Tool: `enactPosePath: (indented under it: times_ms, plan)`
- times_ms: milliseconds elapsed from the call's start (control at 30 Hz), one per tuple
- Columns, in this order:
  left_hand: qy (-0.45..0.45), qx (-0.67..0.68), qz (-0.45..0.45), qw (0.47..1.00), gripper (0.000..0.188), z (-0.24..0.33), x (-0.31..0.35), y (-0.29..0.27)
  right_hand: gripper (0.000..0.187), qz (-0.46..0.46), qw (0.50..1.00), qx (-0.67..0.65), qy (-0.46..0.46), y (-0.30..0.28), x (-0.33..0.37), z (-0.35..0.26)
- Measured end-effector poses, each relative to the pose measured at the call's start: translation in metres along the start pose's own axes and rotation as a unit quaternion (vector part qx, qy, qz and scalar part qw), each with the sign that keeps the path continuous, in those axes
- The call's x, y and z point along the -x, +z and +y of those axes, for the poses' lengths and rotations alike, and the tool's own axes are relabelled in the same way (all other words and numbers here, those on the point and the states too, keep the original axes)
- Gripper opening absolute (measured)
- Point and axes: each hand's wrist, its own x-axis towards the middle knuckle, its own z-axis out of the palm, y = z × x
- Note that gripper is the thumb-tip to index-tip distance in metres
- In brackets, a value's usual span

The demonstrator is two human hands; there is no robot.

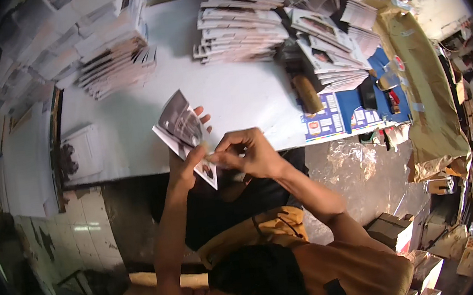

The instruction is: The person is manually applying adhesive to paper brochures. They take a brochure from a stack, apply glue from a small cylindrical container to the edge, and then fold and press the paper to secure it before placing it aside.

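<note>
A printed booklet (178,118) with a grey photo on its face is held tilted above the near edge of the white table. My left hand (182,169) grips it from the left, thumb across the front and fingertips showing past its far right side. My right hand (253,152) has thumb and forefinger pinched at the booklet's lower right edge, the other fingers curled. Whether that pinch takes one page or several cannot be made out. Left of my hands, a printed sheet or booklet (82,152) lies flat on the table.
Fanned booklet stacks (244,28) stand at the back, with a smaller stack (116,68) to their left. More piled booklets (333,51) rest at the right behind a brown cylinder (307,94). Blue cloth (353,106) and brown paper (423,82) cover the right end.
</note>
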Motion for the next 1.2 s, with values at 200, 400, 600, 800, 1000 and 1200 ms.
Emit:
enactPosePath:
  times_ms: [200, 400, 600, 800, 1000, 1200]
  plan:
    - [0.01, 0.028, -0.02, 0.999, 0.076, -0.004, -0.005, -0.004, 0.014, 0.013, 0.996, -0.058, -0.074, -0.011, -0.008, 0.031]
    - [0.183, -0.456, -0.206, 0.846, 0.088, 0.07, -0.025, -0.008, 0.03, -0.001, 0.988, -0.15, -0.046, -0.045, -0.022, 0.012]
    - [0.098, -0.692, -0.395, 0.596, 0.1, 0.083, -0.044, 0.018, 0.046, 0.102, 0.994, 0.036, -0.011, -0.094, -0.031, 0.034]
    - [0.058, -0.701, -0.422, 0.572, 0.126, 0.046, -0.039, 0.021, 0.036, 0.172, 0.969, 0.173, 0.029, -0.111, -0.033, 0.057]
    - [0.068, -0.713, -0.341, 0.608, 0.119, 0.005, -0.045, 0.019, 0.032, 0.227, 0.946, 0.23, 0.017, -0.122, -0.035, 0.054]
    - [0.153, -0.683, -0.241, 0.673, 0.068, -0.028, -0.059, 0.03, 0.053, 0.251, 0.962, 0.028, 0.105, -0.128, -0.035, 0.053]
